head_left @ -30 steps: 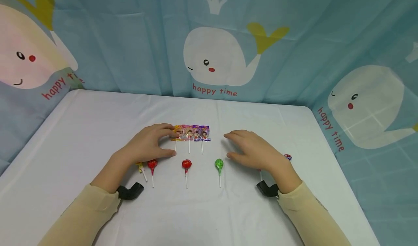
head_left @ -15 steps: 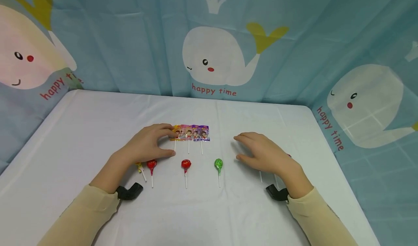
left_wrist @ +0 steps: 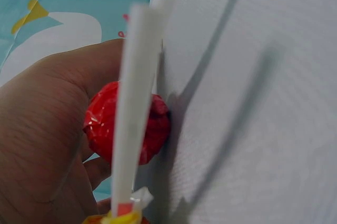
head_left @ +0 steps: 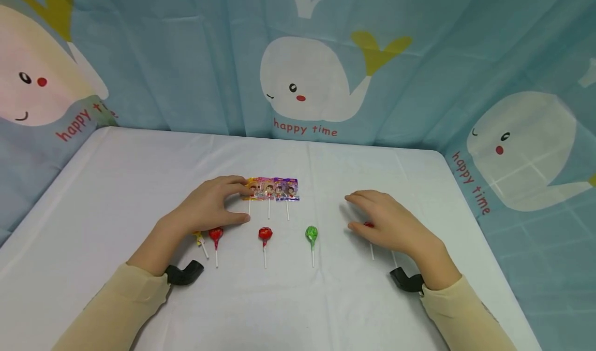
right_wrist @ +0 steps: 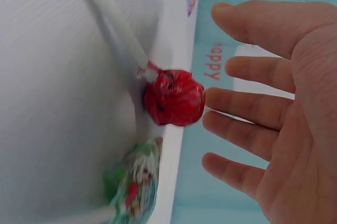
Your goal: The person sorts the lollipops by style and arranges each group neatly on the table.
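My left hand [head_left: 211, 206] has its index finger at the left end of a row of several flat-wrapped lollipops [head_left: 273, 189] in orange, pink and purple. Its thumb tip lies near the leftmost stick. Just below that hand are a red lollipop [head_left: 216, 234] and a yellow lollipop [head_left: 198, 238], partly covered. My right hand [head_left: 396, 221] hovers with loosely bent, spread fingers and nothing in them. Under it shows a red lollipop [right_wrist: 176, 98], close to the fingertips in the right wrist view. Beside that one lies a green-patterned lollipop [right_wrist: 139, 182], its head hidden by the hand in the head view.
Between the hands, another red lollipop [head_left: 265, 234] and a green lollipop [head_left: 311, 233] lie with sticks towards me. A white cloth covers the table [head_left: 288, 309]. A blue curtain with whale prints [head_left: 223, 71] hangs behind and to the sides.
My right hand has moved right and slightly towards me, away from the green lollipop, uncovering part of the red lollipop beneath it. The left hand stays in place.
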### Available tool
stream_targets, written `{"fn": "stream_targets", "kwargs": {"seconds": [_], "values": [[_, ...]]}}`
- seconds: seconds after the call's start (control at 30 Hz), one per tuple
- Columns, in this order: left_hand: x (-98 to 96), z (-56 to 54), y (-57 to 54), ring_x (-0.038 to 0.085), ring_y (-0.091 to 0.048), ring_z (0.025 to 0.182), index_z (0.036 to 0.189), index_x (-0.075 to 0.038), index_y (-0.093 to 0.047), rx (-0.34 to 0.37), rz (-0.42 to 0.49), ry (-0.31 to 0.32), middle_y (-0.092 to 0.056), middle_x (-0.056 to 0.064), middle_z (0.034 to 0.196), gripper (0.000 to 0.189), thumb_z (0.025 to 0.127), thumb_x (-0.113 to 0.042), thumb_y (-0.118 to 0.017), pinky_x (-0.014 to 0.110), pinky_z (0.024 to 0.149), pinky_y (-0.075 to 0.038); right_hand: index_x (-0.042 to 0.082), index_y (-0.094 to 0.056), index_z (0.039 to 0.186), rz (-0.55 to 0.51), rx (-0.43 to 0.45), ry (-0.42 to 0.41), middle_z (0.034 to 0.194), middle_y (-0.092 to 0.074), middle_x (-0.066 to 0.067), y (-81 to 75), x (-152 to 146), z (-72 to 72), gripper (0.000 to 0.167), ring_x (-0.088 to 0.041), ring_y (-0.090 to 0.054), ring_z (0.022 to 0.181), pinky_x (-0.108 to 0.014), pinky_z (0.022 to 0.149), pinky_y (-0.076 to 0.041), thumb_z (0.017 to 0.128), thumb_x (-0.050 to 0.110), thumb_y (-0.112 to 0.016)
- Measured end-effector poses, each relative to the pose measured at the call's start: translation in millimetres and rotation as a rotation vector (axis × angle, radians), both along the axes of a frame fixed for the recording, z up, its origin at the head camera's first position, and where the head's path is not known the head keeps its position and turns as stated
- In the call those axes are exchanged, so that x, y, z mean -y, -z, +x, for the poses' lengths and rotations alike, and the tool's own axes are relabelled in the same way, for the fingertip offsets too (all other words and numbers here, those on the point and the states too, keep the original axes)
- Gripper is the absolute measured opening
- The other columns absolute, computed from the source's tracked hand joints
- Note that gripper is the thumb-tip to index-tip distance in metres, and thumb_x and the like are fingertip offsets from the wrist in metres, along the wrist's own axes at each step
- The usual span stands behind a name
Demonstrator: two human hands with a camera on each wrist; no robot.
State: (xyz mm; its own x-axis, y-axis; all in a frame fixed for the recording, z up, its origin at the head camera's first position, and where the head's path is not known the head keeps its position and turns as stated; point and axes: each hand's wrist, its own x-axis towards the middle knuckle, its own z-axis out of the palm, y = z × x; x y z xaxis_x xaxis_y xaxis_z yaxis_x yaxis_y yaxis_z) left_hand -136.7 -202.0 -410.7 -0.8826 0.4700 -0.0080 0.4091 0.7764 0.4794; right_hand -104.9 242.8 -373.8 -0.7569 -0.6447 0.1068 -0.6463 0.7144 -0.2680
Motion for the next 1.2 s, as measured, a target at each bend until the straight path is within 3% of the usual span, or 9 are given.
{"fn": "stream_targets", "kwargs": {"seconds": [0.53,1.2], "values": [[0.6,0.1,-0.9,0.039,-0.046,0.151,0.140,-0.023,-0.075,0.007,-0.007,-0.003,-0.056,0.008,0.160,0.057,0.089,-0.046,-0.088,0.069,0.122,-0.035,0.002,-0.064,0.149,0.003,0.034,0.049,0.147,-0.066,-0.013,1.7,-20,13.1,0.059,-0.037,-0.060,0.138,-0.058,0.116,-0.048,0.101,0.031,-0.081],[0.4,-0.9,0.1,0.038,-0.045,0.152,0.140,-0.023,-0.075,0.015,-0.001,-0.004,-0.056,0.008,0.159,0.057,0.089,-0.046,-0.088,0.070,0.122,-0.034,0.004,-0.064,0.150,0.001,0.017,0.103,0.149,-0.064,-0.014,8.0,-44,28.4,0.061,-0.040,-0.060,0.138,-0.061,0.113,-0.049,0.097,0.028,-0.084]]}}
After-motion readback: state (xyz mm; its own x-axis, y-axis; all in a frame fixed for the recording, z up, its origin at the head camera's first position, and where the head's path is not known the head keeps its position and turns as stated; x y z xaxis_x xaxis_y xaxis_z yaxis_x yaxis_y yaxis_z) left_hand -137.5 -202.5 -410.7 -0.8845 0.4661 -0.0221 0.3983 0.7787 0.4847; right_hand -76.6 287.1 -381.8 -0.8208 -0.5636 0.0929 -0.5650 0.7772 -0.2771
